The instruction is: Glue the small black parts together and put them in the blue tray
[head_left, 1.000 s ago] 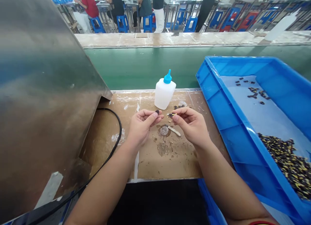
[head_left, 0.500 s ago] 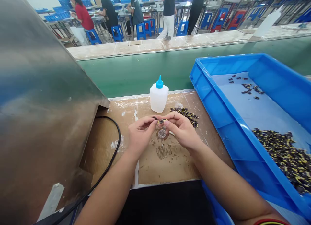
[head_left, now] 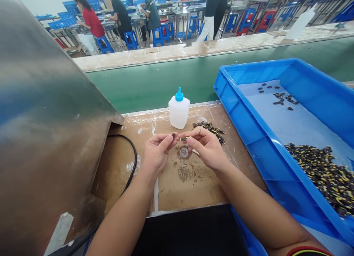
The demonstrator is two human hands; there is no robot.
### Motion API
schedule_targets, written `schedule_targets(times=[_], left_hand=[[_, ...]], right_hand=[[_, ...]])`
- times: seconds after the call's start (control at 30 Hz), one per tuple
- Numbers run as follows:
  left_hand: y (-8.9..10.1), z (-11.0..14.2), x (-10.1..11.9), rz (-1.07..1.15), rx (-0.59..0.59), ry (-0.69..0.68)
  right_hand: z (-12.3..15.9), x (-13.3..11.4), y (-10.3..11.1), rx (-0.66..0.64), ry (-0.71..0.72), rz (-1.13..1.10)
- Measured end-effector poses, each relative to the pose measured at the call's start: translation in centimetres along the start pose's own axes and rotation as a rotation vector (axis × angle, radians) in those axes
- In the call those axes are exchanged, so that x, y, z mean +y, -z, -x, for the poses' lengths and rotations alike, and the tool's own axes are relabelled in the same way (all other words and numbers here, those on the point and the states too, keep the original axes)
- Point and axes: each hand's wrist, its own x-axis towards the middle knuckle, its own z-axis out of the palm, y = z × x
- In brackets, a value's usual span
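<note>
Work on the small parts is standing partway, as far as the view is showing: one pair is occupying your hands, and many loose parts are lying nearby. Blue crate (head_left: 265, 156), at your right, is forming the largest container. Its pale liner (head_left: 272, 117) is bearing a dense main heap (head_left: 326, 178) of black-and-yellow parts toward the near end, and a few scattered parts (head_left: 278, 102) are lying toward the far end. (Neither group is carrying a mark, so finished and unfinished parts are not telling themselves apart.)

Brown work board (head_left: 188, 197) is supporting the rest. Your left hand (head_left: 156, 152) is pinching a dark piece (head_left: 173, 135) between thumb and fingers. Your right hand (head_left: 210, 151) is pinching a slim black-and-yellow piece (head_left: 184, 139) in the same manner. Both pieces are facing each other above the board, close together; whether they are touching is not showing clearly.

White squeeze bottle (head_left: 179, 114) is standing upright beyond your hands, its blue nozzle cap (head_left: 179, 95) pointing up; its fill level is not showing. Loose pile (head_left: 211, 130) of similar parts is lying beyond your right hand, apparently awaiting handling. Small clear dish (head_left: 184, 152) is sitting just below your fingertips; its contents are remaining unclear.
</note>
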Motion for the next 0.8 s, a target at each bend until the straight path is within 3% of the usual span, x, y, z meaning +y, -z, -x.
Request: schedule_targets(times=[0.2,0.53,0.8], left_hand=[[-0.2,0.2,0.8,0.072,-0.016,0.060],[-0.3,0.4,0.4,0.037,-0.063,0.017],[-0.4,0.5,0.5,0.027,-0.091,-0.018]], right_hand=[[0.6,0.2,0.1,0.123,0.235,0.205],[1.2,0.2,-0.2,0.085,0.335,0.275],[1.0,-0.5,-0.2,0.026,0.500,0.440]])
